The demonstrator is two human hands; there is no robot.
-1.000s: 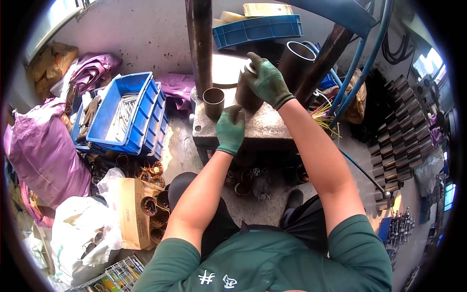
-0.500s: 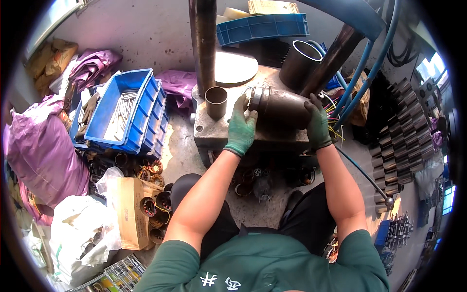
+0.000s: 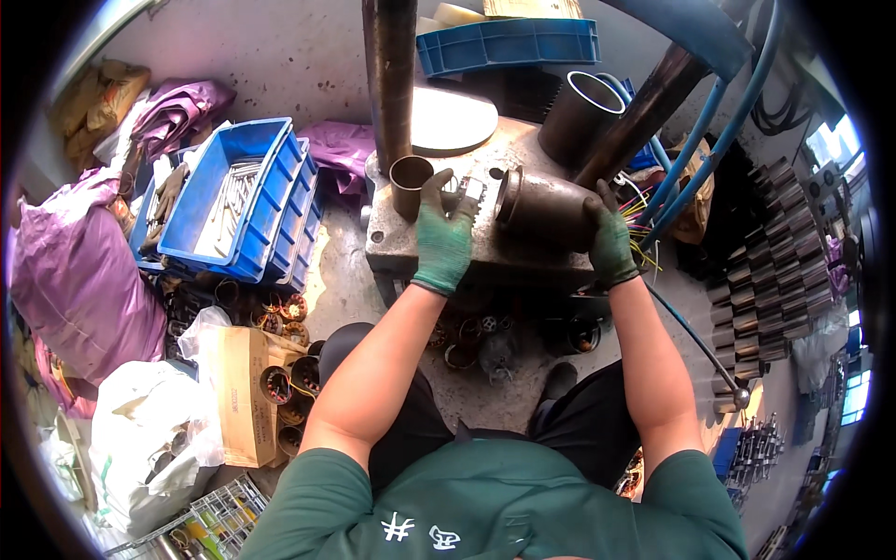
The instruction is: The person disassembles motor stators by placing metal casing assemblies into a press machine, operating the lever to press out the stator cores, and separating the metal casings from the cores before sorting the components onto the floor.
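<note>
A dark metal cylinder lies on its side on the steel block, its rimmed left end exposed. My right hand, in a green work glove, is curled around its right end. Left of the cylinder, my gloved left hand grips a short, shiny metal piece between thumb and fingers; the glove partly hides it. A gap separates this piece from the cylinder. Just beside my left fingers a short open tube stands upright. A wider open tube stands at the block's back right.
Dark steel posts and blue hoses rise around the block. Stacked blue bins holding metal rods stand at left, near a purple sack. A cardboard box and wound motor parts lie on the floor. Many metal tubes are stacked at right.
My left hand has moved left, away from the cylinder's end, with the shiny piece in its fingers. My right hand stays on the cylinder's right end.
</note>
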